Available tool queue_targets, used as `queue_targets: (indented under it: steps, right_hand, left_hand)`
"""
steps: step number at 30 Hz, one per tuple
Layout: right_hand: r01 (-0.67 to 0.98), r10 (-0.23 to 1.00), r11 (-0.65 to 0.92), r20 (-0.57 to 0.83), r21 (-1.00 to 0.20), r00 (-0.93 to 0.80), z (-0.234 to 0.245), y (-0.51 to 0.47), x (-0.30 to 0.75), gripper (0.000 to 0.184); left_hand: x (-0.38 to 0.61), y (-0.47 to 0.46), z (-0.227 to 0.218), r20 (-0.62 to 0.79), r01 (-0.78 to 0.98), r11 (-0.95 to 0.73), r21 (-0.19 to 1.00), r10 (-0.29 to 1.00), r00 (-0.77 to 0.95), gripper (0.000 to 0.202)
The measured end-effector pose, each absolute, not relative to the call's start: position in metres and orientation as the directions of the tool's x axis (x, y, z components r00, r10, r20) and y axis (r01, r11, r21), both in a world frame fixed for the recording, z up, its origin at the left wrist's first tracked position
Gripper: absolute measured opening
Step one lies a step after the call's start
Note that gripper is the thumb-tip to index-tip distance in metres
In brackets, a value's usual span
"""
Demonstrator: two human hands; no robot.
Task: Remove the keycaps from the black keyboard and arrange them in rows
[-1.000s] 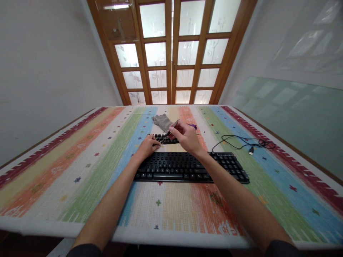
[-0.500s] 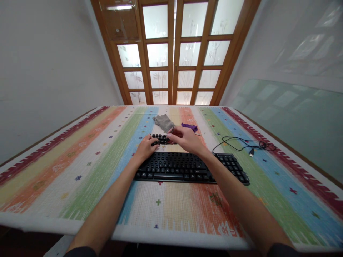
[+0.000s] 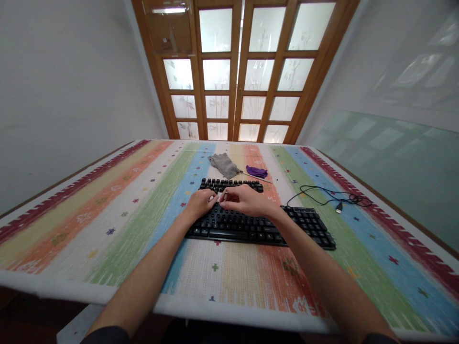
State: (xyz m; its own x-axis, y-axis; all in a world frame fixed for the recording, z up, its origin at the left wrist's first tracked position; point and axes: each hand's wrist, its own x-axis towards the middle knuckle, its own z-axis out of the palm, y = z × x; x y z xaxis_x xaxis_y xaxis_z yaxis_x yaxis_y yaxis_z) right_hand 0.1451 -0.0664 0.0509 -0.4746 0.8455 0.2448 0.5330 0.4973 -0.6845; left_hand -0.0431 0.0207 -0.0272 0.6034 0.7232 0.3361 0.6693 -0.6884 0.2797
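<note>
A black keyboard (image 3: 236,235) lies crosswise in front of me, with bare key positions in its upper part. My left hand (image 3: 201,203) is at its upper left edge, fingers curled and thumb and forefinger together; whatever they pinch is hidden. Close beside it, over the top rows, my right hand (image 3: 247,200) has thumb and fingers closed round a small shiny piece (image 3: 225,195) too little to name. Just behind both hands stand several loose black keycaps (image 3: 229,182) in rows, partly covered by the right hand.
Beyond the keycaps lie a grey glove-like cloth (image 3: 224,165), a crumpled purple cloth (image 3: 256,171) and a thin rod (image 3: 260,177). The keyboard's cable (image 3: 332,192) coils at the right, its USB plug (image 3: 339,207) on the striped tablecloth (image 3: 143,229).
Both hands have come back toward me from the loose keycaps to the keyboard's upper left. More of the keycap rows shows. The view has shifted slightly.
</note>
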Motion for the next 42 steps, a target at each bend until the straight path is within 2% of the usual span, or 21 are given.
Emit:
queue_targets:
  steps: [8, 14, 20, 30, 33, 35, 38, 42]
  right_hand:
    - [0.470, 0.888, 0.395, 0.197, -0.789, -0.416, 0.033, -0.076, 0.158, 0.021]
    - [0.552, 0.907, 0.367, 0.157, -0.749, -0.391, 0.032, -0.086, 0.171, 0.026]
    - [0.495, 0.913, 0.360, 0.188, -0.791, -0.363, 0.023, -0.089, 0.157, 0.023]
    - [0.626, 0.881, 0.472, 0.296, -0.621, -0.370, 0.025, -0.093, 0.123, 0.011]
    - [0.657, 0.887, 0.461, 0.304, -0.596, -0.347, 0.026, -0.087, 0.120, 0.012]
    - [0.629, 0.913, 0.407, 0.285, -0.662, -0.290, 0.023, -0.082, 0.121, 0.014]
    - [0.415, 0.958, 0.250, 0.162, -0.875, -0.236, 0.013, -0.071, 0.125, 0.016]
    - [0.254, 0.989, 0.094, 0.060, -0.963, -0.138, 0.001, -0.057, 0.130, 0.021]
  left_hand:
    - [-0.042, 0.020, -0.030, 0.325, 0.673, -0.700, 0.240, 0.711, 0.624, 0.026]
    - [-0.040, 0.019, -0.029, 0.289, 0.703, -0.672, 0.232, 0.738, 0.610, 0.026]
    - [-0.040, 0.017, -0.027, 0.287, 0.702, -0.674, 0.227, 0.736, 0.614, 0.026]
    - [-0.041, 0.018, -0.025, 0.266, 0.706, -0.664, 0.246, 0.746, 0.610, 0.025]
    - [-0.041, 0.017, -0.024, 0.254, 0.712, -0.656, 0.250, 0.754, 0.606, 0.024]
    - [-0.041, 0.016, -0.024, 0.255, 0.713, -0.653, 0.255, 0.757, 0.602, 0.025]
    - [-0.041, 0.016, -0.024, 0.273, 0.700, -0.663, 0.265, 0.748, 0.605, 0.026]
    - [-0.041, 0.018, -0.026, 0.276, 0.698, -0.665, 0.265, 0.746, 0.606, 0.026]
